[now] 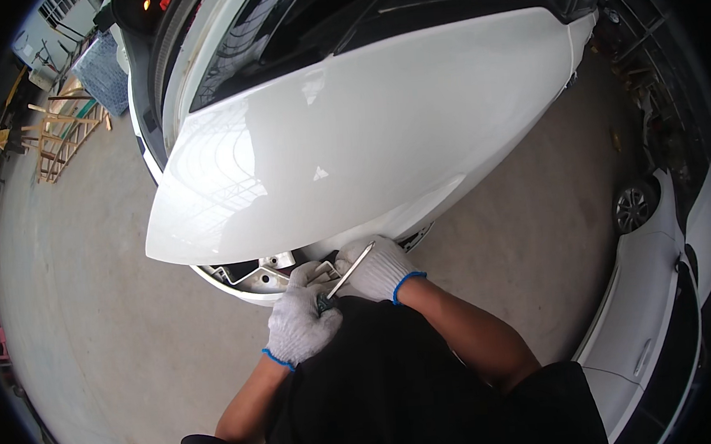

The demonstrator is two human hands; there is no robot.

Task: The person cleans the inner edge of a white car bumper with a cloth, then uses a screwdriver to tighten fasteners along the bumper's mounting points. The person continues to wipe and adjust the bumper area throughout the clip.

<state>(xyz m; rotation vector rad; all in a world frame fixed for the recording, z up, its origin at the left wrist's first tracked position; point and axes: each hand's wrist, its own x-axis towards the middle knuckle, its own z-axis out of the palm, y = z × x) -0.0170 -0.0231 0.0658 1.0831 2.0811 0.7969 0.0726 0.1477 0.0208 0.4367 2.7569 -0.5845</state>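
Observation:
My left hand (301, 323), in a white knit glove with a blue cuff, is closed around the dark handle of a screwdriver (354, 267). The bright shaft slants up to the right, its tip passing over my right glove. My right hand (379, 270), gloved the same way, is curled against the lower edge of a white car (367, 147); its fingertips are hidden. Between the hands and just left of them lies a gap with a pale metal bracket (270, 279) with holes. A curved white trim edge (241, 294) runs below that gap.
The car's dark side window (293, 32) stretches across the top. At far left stand a wooden frame (69, 131) and a wrapped bluish panel (104, 73). Another white car (638, 318) with a door open stands at right, its wheel (635, 206) nearest the shelving.

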